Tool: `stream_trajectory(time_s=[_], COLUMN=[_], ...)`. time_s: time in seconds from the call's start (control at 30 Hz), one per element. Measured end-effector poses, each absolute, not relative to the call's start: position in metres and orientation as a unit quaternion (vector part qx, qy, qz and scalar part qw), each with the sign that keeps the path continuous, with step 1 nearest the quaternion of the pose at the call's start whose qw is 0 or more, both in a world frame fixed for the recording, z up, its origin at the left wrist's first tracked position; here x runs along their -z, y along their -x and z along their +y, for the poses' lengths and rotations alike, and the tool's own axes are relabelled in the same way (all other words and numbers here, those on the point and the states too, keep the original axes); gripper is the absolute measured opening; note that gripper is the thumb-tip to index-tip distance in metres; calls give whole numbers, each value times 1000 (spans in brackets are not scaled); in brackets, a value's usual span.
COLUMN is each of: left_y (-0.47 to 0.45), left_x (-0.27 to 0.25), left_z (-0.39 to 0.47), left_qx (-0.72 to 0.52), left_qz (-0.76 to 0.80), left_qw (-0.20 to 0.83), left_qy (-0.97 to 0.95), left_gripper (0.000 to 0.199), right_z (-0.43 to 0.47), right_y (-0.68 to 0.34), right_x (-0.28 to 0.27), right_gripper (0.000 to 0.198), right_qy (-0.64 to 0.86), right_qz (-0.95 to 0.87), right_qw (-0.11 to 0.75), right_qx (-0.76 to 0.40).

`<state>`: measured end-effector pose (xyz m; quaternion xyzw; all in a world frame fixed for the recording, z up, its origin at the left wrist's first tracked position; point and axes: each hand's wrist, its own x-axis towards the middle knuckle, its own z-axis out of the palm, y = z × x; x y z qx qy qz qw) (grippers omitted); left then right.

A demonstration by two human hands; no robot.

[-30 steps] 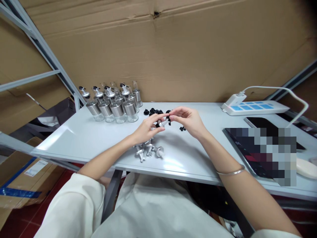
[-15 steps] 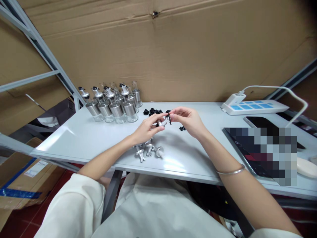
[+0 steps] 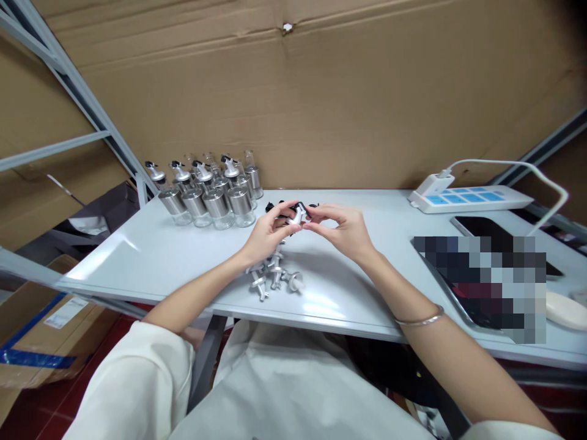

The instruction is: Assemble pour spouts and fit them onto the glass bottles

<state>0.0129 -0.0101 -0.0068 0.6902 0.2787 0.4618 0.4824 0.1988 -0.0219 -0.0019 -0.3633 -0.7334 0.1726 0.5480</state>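
Pinching left hand (image 3: 265,236): silver spout (image 3: 296,218), held over the table (image 3: 385,211).
Right hand (image 3: 346,229): seems to pinch the black cap (image 3: 302,207), though fingers partly hide it.
Cap: further left than before, now at the spout's top.

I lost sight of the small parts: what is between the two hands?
In the head view, a silver spout and a black clip sit between the left hand and the right hand.

Bottles (image 3: 217,203) on table (image 3: 132,256), behind spouts (image 3: 294,281)
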Motion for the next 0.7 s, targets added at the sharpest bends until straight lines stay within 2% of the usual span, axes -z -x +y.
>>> stream_trajectory(time_s=[0.13, 0.43, 0.7], left_y=[-15, -13, -12], left_x=[10, 10, 8], left_z=[-12, -10, -11], left_qx=[-459, -483, -481], left_qz=[270, 314, 315], left_qw=[497, 464, 475], left_qy=[-685, -673, -666], left_gripper=[51, 55, 55], right_z=[-22, -28, -29], right_y=[-199, -197, -195], right_x=[1, -5, -1], right_gripper=[20, 39, 22], right_qy=[376, 372, 375], right_qz=[-730, -735, -732], right_qw=[554, 520, 523], right_qx=[-137, -225, -223])
